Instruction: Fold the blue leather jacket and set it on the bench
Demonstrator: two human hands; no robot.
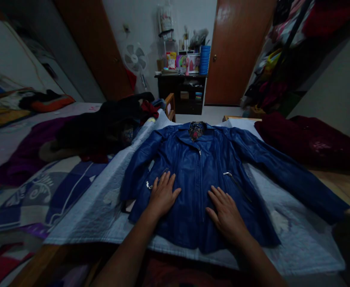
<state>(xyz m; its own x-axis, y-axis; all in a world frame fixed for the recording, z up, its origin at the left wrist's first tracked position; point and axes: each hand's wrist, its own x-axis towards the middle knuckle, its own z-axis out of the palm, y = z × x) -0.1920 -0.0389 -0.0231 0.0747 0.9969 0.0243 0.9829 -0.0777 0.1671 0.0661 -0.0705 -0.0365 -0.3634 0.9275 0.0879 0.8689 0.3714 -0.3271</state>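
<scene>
A blue leather jacket (pixel 187 159) lies front side up with its front zipped, its collar pointing away from me. Flat on its lower left front rests my left hand (pixel 164 194), fingers apart, near a silver pocket zip. My right hand (pixel 226 211) lies open on the lower right front, below the other pocket zip. The right sleeve in view stretches out to the side; the left one is bent down along the body. Under the jacket is a pale quilted cloth (pixel 103 223) spread over a table.
Dark and purple clothes (pixel 82 131) are heaped on a bed at the left. Folded maroon fabric (pixel 315 139) sits at the table's right side. Behind stand a black shelf unit (pixel 181 93), a white fan (pixel 135 58) and a brown door (pixel 233 52). Clothes hang at upper right.
</scene>
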